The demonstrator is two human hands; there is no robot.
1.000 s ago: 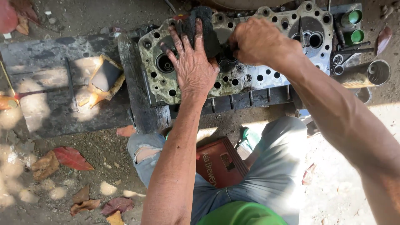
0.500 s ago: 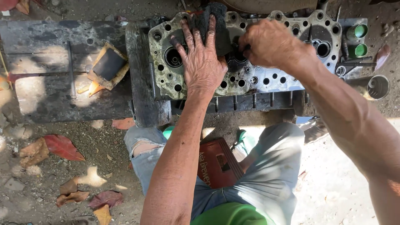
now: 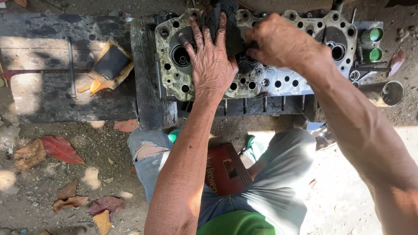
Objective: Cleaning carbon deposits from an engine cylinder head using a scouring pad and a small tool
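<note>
Dark wooden bench [image 3: 52, 100], wrapped sanding block [image 3: 109, 65] on it, red crate [image 3: 224, 167], dry leaves [image 3: 61, 149], green-capped cylinders [image 3: 373, 43]

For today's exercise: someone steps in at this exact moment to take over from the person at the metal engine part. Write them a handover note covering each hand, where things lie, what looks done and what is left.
Left hand: flat, fingers spread, pressing a dark scouring pad onto the engine part.
Right hand: closed at the pad's right edge, on the part's middle; what it grips is hidden.
The part lies face up across dark wooden blocks on the ground.
Another dark pad on yellow backing lies on the plank to the left, beside a metal rod.
Two green cylinders sit at the part's right end.
Done: the right-hand portion looks cleaner, greyer.
Left: the left end appears yellowish and grimy, as do the bores.
</note>
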